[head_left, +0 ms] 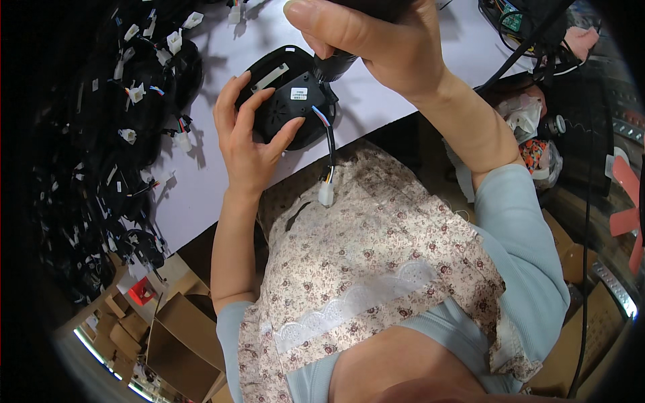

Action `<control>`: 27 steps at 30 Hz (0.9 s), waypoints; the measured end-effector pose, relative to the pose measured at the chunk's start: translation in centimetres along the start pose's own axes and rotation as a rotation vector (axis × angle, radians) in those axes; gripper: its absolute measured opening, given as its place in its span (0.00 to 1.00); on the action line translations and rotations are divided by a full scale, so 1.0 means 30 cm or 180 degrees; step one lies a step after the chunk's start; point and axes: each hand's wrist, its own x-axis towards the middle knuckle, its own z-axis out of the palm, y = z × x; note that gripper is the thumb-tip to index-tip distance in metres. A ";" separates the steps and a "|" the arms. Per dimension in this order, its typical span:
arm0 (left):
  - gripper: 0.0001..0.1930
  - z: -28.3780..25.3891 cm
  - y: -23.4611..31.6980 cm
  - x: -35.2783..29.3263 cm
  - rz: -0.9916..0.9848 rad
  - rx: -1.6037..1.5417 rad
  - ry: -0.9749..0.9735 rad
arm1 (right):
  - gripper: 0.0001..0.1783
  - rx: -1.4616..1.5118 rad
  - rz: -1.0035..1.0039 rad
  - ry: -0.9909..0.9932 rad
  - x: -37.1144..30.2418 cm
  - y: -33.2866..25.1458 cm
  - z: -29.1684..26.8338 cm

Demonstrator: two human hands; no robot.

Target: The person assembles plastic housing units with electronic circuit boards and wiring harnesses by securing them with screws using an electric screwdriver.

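A round black plastic housing [295, 127] lies on the table's near edge, with a small white label and a slotted grille on its upper face. My left hand [248, 134] grips it from the left, fingers and thumb spread over it. A cable from the housing hangs over the edge and ends in a white connector [326, 194] against my apron. In my right hand [383, 47] is a black cylindrical tool [334, 67] that looks like an electric screwdriver. It stands over the housing's upper right side; its tip and upper body are hidden or out of frame.
Many similar black units with white connectors [175, 41] crowd the left side of the pale table [191, 195]. Wires and a circuit board [512, 20] lie at the far right. Cardboard boxes [181, 342] stand below left; a pink fan [626, 201] is at right.
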 end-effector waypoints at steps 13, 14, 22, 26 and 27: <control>0.27 0.001 0.009 0.013 -0.0024 0.0022 0.0020 | 0.16 -0.0083 -0.0437 -0.0484 -0.026 0.104 0.014; 0.27 0.005 0.004 0.005 0.0028 -0.0010 0.0036 | 0.16 -0.0210 -0.0866 -0.0301 -0.021 0.116 0.018; 0.27 0.005 -0.003 0.003 0.0066 -0.0066 0.0027 | 0.08 0.0375 0.0442 0.0368 0.060 0.025 -0.059; 0.27 0.008 -0.001 0.002 -0.0010 -0.0159 0.0027 | 0.09 0.0351 0.0525 0.0350 0.044 0.004 -0.034; 0.27 0.006 -0.001 0.002 0.0002 -0.0122 0.0020 | 0.09 0.0379 0.0540 0.0306 0.046 0.000 -0.022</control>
